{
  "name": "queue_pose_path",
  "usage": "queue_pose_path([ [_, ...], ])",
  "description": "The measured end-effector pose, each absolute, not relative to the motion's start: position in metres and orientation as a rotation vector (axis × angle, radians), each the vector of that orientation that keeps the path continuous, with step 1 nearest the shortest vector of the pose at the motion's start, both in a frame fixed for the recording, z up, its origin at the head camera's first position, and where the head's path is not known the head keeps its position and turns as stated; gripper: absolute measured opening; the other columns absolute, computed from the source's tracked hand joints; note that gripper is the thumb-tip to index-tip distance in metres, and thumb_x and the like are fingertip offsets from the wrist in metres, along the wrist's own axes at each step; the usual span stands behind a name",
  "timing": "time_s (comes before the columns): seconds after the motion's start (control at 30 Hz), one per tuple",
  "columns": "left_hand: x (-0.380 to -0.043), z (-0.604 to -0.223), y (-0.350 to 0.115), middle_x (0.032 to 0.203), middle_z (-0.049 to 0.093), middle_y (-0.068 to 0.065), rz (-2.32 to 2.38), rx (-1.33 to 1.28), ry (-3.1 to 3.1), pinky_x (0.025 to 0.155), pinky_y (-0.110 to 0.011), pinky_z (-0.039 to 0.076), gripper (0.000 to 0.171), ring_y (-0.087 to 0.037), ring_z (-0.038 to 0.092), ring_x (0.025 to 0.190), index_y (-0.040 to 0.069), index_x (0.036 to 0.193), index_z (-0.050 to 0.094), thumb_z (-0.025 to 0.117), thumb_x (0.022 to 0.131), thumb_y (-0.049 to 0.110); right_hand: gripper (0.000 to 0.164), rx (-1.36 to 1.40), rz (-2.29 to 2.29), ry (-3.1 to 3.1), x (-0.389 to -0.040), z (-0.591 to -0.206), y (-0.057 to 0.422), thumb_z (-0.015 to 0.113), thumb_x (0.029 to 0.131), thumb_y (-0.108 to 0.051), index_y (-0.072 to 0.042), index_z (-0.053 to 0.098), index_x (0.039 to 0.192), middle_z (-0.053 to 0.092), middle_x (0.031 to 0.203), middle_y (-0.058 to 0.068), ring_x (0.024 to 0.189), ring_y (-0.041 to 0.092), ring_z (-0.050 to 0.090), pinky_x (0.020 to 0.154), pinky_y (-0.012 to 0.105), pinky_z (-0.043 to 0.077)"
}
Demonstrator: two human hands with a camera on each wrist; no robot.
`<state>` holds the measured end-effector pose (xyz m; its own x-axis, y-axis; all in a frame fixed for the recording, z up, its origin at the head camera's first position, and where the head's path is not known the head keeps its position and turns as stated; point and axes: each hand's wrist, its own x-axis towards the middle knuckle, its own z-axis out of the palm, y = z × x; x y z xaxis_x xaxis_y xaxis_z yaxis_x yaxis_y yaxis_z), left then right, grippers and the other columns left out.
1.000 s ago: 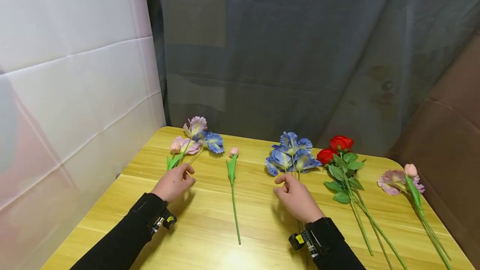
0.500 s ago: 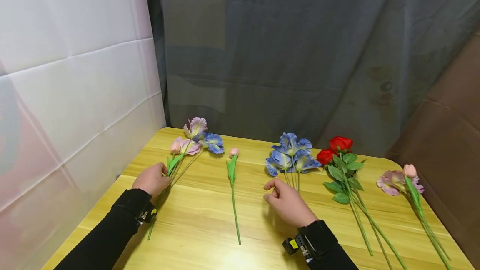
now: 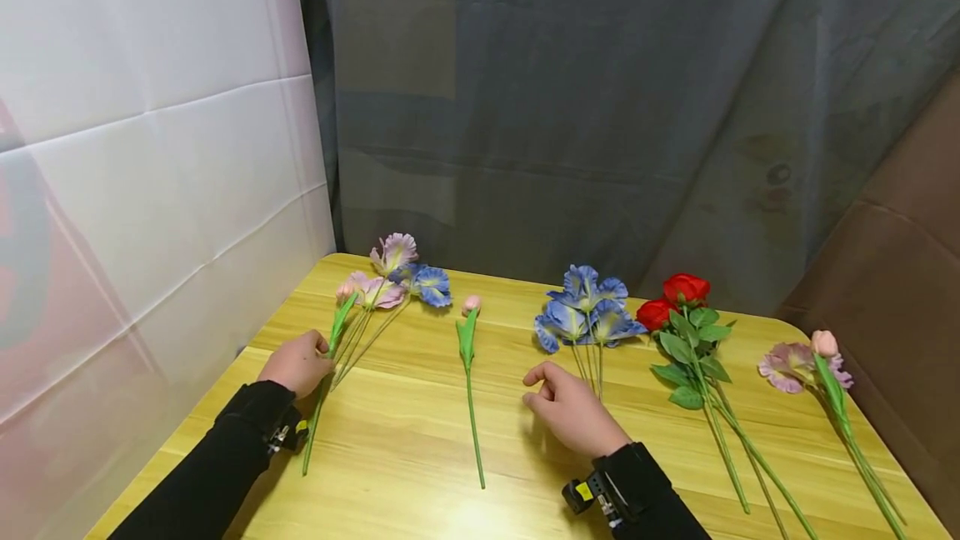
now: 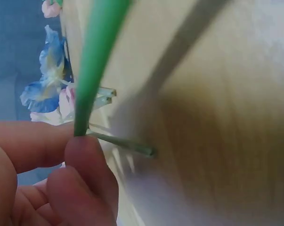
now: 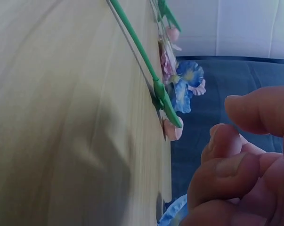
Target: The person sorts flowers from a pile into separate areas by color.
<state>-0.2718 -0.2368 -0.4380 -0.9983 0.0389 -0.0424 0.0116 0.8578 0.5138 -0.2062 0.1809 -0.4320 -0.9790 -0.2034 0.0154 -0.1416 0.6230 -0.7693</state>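
Note:
At the left of the head view, my left hand (image 3: 296, 363) pinches the green stem of a pink tulip (image 3: 341, 325). The left wrist view shows that tulip stem (image 4: 97, 61) between thumb and index finger, raised off the wood, its shadow beside it. Just beyond lie pinkish-purple irises (image 3: 381, 290) and a blue iris (image 3: 432, 285), their thin stems pointing toward me. My right hand (image 3: 573, 407) hovers over the table with loosely bent fingers, holding nothing. Blue irises (image 3: 581, 315) lie just past it. Between the hands rests a single pink tulip (image 3: 467, 342).
Red roses (image 3: 686, 288) with leafy stems lie right of the blue irises. Farther right are another pink tulip (image 3: 824, 345) and a purple iris (image 3: 783, 365). A pale curtain (image 3: 187, 190) stands left, a dark one (image 3: 525, 107) behind the wooden table (image 3: 405, 440).
My left hand has moved left and toward me and taken hold of the tulip's stem, which has shifted slightly. The right hand has drifted a little left, away from the blue irises' stems.

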Motion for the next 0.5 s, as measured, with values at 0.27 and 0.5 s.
queue_pose_path([
  [0.27,-0.269,-0.431,-0.227,0.081,0.059,-0.009,1.000,0.042,2.964,0.057,-0.037,0.045,0.024,-0.023,0.056,0.065,-0.004,0.112,0.054,0.064,0.097,0.011,0.018,-0.312,-1.293,2.747,-0.207,-0.434,0.178,0.064,0.100,-0.017,-0.009,0.062,0.116,0.051,0.072,0.004,0.056,0.016,0.039,0.056,0.031,0.032],
  [0.5,-0.259,-0.423,-0.187,0.074,0.054,-0.009,1.340,0.143,2.759,0.053,-0.033,0.044,0.018,-0.020,0.054,0.055,-0.001,0.113,0.051,0.061,0.099,0.005,0.021,-0.398,-1.290,2.705,-0.207,-0.433,0.162,0.062,0.101,-0.021,-0.008,0.062,0.118,0.052,0.073,0.003,0.055,0.015,0.039,0.056,0.030,0.033],
])
